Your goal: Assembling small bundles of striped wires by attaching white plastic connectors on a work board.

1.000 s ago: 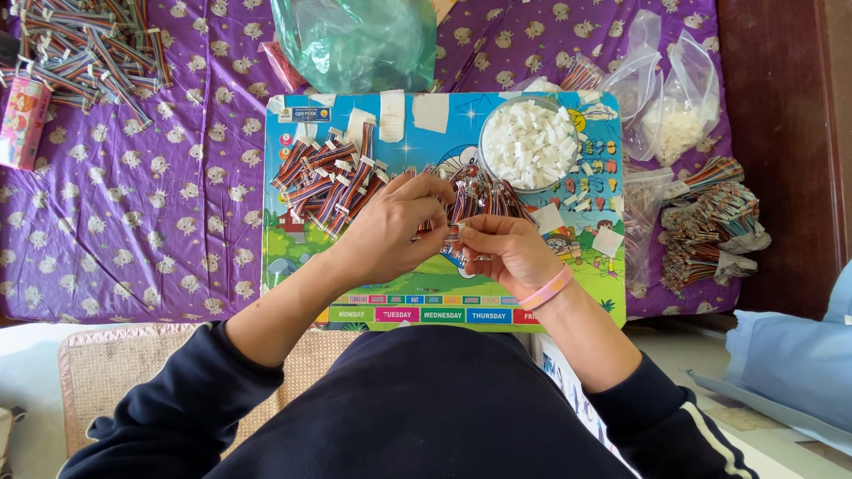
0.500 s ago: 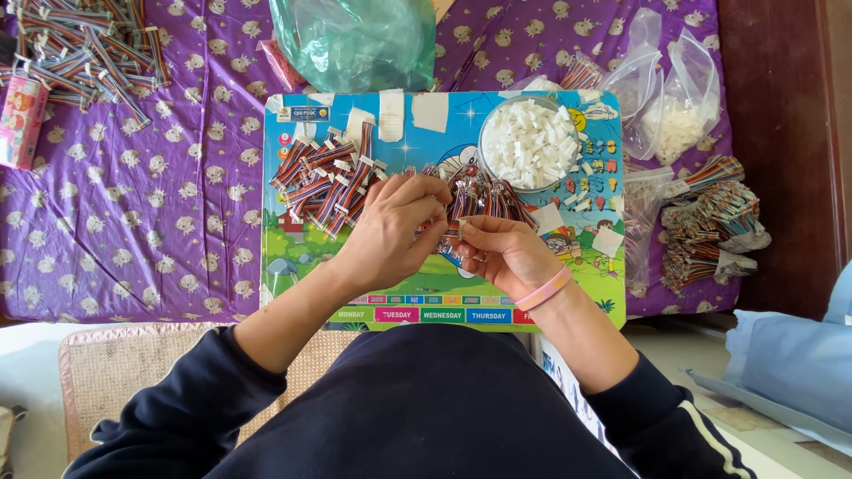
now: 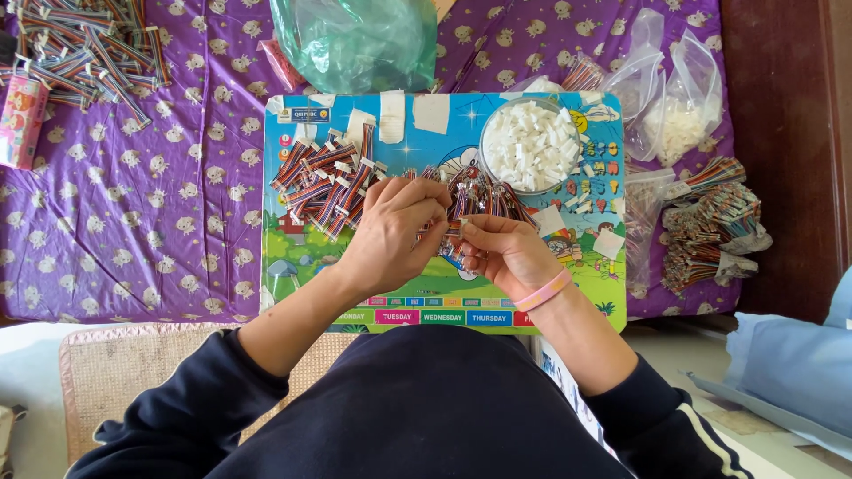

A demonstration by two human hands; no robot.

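Head cam, only view I've got: left hand (image 3: pixel 395 226) and right hand (image 3: pixel 506 253) meet over the middle of the cartoon board (image 3: pixel 426 293), fingers pressed together, both pinching the same bundle of striped wires (image 3: pixel 475 200), w/ a small white bit at the fingertips. Can't tell exactly what that bit is. Pile of finished wires (image 3: pixel 324 182) sits just left of the hands, bowl of white plugs (image 3: pixel 531 146) up right. Purple cloth (image 3: pixel 133 222) under everything, green bag (image 3: pixel 355 40) at top.
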